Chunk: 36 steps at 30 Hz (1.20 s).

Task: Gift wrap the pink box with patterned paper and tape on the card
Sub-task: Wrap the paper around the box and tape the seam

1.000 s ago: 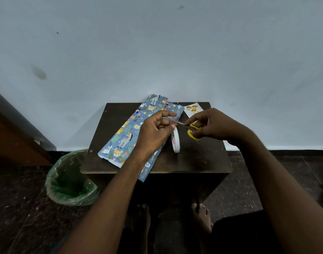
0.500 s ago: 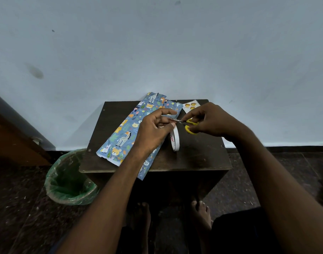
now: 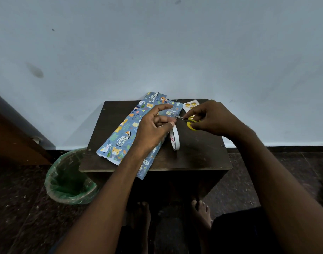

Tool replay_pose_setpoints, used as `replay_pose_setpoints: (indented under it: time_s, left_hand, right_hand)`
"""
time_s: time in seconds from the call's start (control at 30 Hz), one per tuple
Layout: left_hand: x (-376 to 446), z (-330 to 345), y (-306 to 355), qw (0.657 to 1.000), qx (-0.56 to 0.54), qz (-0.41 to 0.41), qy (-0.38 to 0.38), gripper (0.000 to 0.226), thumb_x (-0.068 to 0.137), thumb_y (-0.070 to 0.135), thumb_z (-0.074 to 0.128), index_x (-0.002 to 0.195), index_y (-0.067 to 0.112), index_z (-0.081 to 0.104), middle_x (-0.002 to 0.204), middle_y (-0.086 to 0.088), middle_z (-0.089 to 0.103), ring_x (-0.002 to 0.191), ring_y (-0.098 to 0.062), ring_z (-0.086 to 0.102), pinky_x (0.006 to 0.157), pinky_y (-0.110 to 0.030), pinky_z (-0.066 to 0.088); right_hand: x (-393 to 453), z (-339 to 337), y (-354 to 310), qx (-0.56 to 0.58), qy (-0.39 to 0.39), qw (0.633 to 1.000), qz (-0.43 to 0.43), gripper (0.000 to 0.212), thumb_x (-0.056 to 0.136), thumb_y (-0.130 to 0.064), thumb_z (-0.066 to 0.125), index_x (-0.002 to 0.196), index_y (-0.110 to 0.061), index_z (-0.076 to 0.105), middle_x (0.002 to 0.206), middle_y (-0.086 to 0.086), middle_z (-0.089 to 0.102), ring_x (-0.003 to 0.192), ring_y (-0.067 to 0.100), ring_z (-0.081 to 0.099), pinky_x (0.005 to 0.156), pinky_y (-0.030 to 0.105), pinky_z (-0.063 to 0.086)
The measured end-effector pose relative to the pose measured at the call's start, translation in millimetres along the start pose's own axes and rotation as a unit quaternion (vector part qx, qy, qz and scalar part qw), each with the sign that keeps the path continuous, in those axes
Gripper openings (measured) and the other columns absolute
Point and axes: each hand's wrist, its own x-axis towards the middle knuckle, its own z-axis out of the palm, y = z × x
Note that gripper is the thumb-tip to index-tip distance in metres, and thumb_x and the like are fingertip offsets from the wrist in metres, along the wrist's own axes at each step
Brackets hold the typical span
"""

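Scissors meet tape above the wrapped box.

The left hand (image 3: 153,129) hovers over the box in patterned paper (image 3: 131,132), which lies diagonally on the dark surface (image 3: 199,153); its grip pinches a strip of tape, with the tape roll (image 3: 174,137) hanging just below. The right hand (image 3: 212,119) has its grip curled through the yellow-handled scissors (image 3: 186,120), blades pointing at the left fingertips. A card (image 3: 190,104) sits at the far edge, and a green-lined bin (image 3: 69,180) stands on the floor, left.
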Motion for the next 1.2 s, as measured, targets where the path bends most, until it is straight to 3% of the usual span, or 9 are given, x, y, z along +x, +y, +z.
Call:
replay_pose_setpoints:
  time_s: [0.13,0.27,0.43,0.53,0.63,0.77,0.9,1.07,1.2]
  left_hand:
    - [-1,-1,1,1.000,-0.022,0.000,0.007,0.059,0.095,-0.004,0.072,0.146,0.023,0.058,0.101,-0.006,0.082,0.099,-0.015,0.077,0.089,-0.024,0.057]
    - [0,0,1,1.000,-0.026,-0.001,0.004,0.063,0.093,-0.005,0.073,0.147,0.023,0.057,0.101,-0.006,0.082,0.097,-0.012,0.076,0.093,-0.029,0.057]
    - [-3,1,6,0.998,-0.057,-0.009,0.012,0.060,0.092,-0.007,0.073,0.146,0.017,0.059,0.100,-0.010,0.082,0.098,-0.012,0.077,0.084,-0.018,0.056]
    - [-4,2,11,0.996,-0.087,-0.017,0.020,0.058,0.091,-0.007,0.075,0.144,0.012,0.060,0.100,-0.016,0.081,0.089,-0.007,0.076,0.071,-0.012,0.052]
    - [-4,3,14,0.993,-0.119,-0.021,0.013,0.058,0.090,-0.006,0.078,0.143,0.012,0.062,0.100,-0.017,0.081,0.097,-0.015,0.078,0.084,-0.018,0.055]
    - [-6,4,17,0.989,-0.141,-0.041,0.011,0.060,0.089,-0.006,0.078,0.143,0.012,0.061,0.099,-0.017,0.081,0.089,-0.011,0.077,0.071,-0.012,0.053]
    - [-5,3,16,0.986,-0.146,-0.068,0.047,0.058,0.087,0.000,0.083,0.141,0.015,0.064,0.100,-0.015,0.082,0.099,-0.019,0.080,0.093,-0.028,0.059]
    - [-7,8,23,0.964,-0.190,-0.149,0.111,0.058,0.084,-0.003,0.084,0.138,0.009,0.065,0.082,-0.010,0.080,0.051,-0.004,0.065,0.052,-0.015,0.048]
    - [-6,7,21,0.960,-0.175,-0.171,0.139,0.074,0.081,0.002,0.089,0.147,0.015,0.060,0.083,-0.007,0.081,0.051,-0.004,0.063,0.051,-0.017,0.047]
  right_hand:
    - [-1,4,8,-0.063,-0.012,0.997,0.045,0.028,0.078,-0.013,0.082,0.101,-0.030,0.084,0.080,-0.004,0.072,0.070,-0.002,0.061,0.056,0.009,0.039]
    - [-2,21,13,-0.197,0.033,0.973,0.119,0.031,0.078,-0.024,0.081,0.108,-0.034,0.080,0.112,0.005,0.069,0.100,0.029,0.066,0.074,0.030,0.044]
    - [-3,41,3,-0.285,0.028,0.950,0.128,0.032,0.088,-0.026,0.072,0.119,-0.020,0.073,0.118,0.012,0.068,0.108,0.034,0.067,0.075,0.033,0.044]
    - [-2,43,-2,-0.225,0.073,0.965,0.110,0.036,0.082,-0.020,0.074,0.118,-0.023,0.075,0.114,0.009,0.070,0.106,0.033,0.067,0.075,0.031,0.044]
    - [0,40,-13,-0.035,0.082,0.996,0.011,0.051,0.077,-0.019,0.082,0.127,-0.026,0.073,0.118,-0.003,0.076,0.109,0.018,0.069,0.088,0.030,0.052]
    - [0,42,-21,0.014,0.067,0.996,-0.057,0.023,0.085,-0.011,0.074,0.102,-0.024,0.083,0.083,-0.002,0.077,0.076,0.010,0.068,0.070,0.026,0.048]
    - [0,45,-19,-0.012,0.108,0.993,-0.040,0.008,0.083,-0.014,0.079,0.086,-0.020,0.083,0.076,-0.001,0.076,0.073,0.016,0.069,0.067,0.030,0.048]
    - [-2,52,-22,-0.065,0.163,0.981,-0.083,0.010,0.080,-0.013,0.079,0.085,-0.021,0.084,0.078,-0.001,0.078,0.073,0.022,0.070,0.067,0.032,0.053]
    - [-4,56,-24,-0.097,0.194,0.969,-0.116,0.012,0.076,-0.008,0.076,0.079,-0.019,0.081,0.069,0.001,0.074,0.065,0.029,0.066,0.059,0.037,0.052]
